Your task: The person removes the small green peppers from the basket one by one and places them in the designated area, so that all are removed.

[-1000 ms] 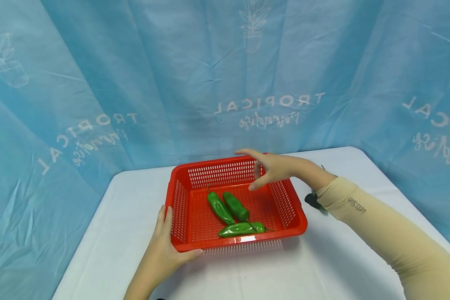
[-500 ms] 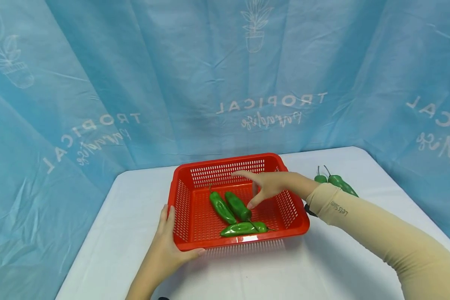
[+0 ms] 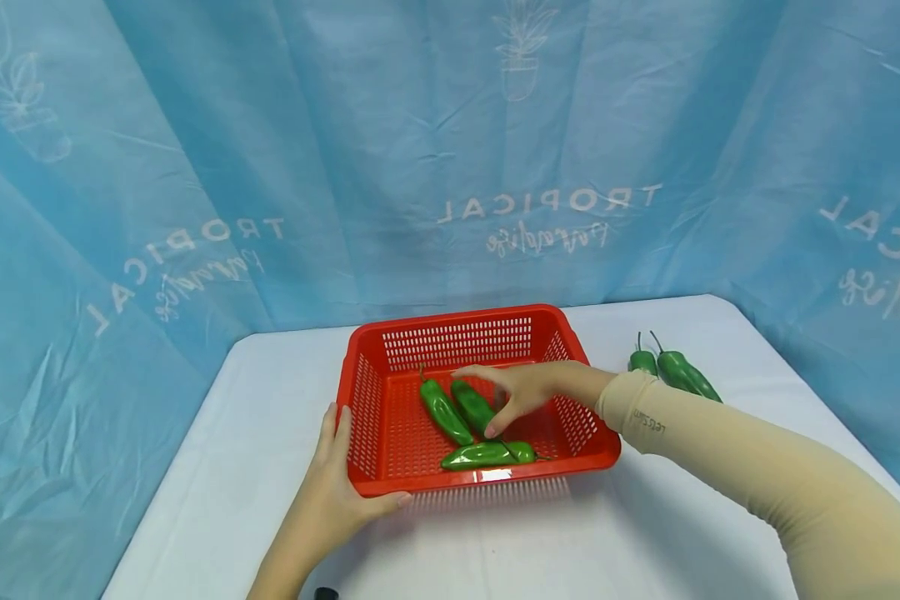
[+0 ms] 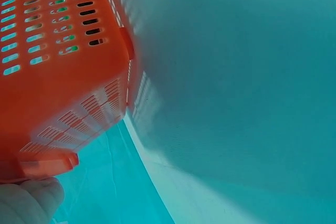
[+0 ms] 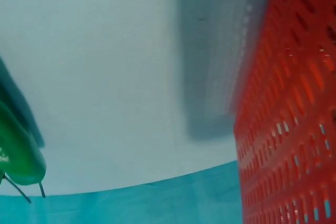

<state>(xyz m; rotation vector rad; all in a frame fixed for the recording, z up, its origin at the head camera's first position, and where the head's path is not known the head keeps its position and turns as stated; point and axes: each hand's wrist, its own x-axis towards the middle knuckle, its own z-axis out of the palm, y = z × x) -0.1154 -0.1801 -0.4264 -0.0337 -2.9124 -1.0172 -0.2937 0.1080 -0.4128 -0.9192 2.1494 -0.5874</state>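
Note:
A red plastic basket (image 3: 360,487) with slotted walls sits mid-table with several green chili peppers inside. My left hand (image 3: 336,487) holds its near left corner, thumb along the front rim and fingers at the left side; in the left wrist view fingertips (image 4: 44,195) meet the rim. Inside the basket, my right hand (image 3: 521,396) hovers over the middle pepper (image 3: 472,404), thumb and fingers spread apart around it. One pepper (image 3: 441,412) lies to the left, another (image 3: 483,456) along the front wall. Whether the right fingers touch the pepper is unclear.
Two more green peppers (image 3: 682,373) lie on the white-covered table (image 3: 217,450) to the right, partly behind the sleeve (image 3: 690,450). A blue curtain (image 3: 390,167) hangs behind the table. A small dark object (image 3: 326,593) shows at the bottom edge.
My right hand has moved down and leftward into the basket, toward the middle pepper. The sleeve has uncovered the peppers at the right. My left hand stays on the basket corner.

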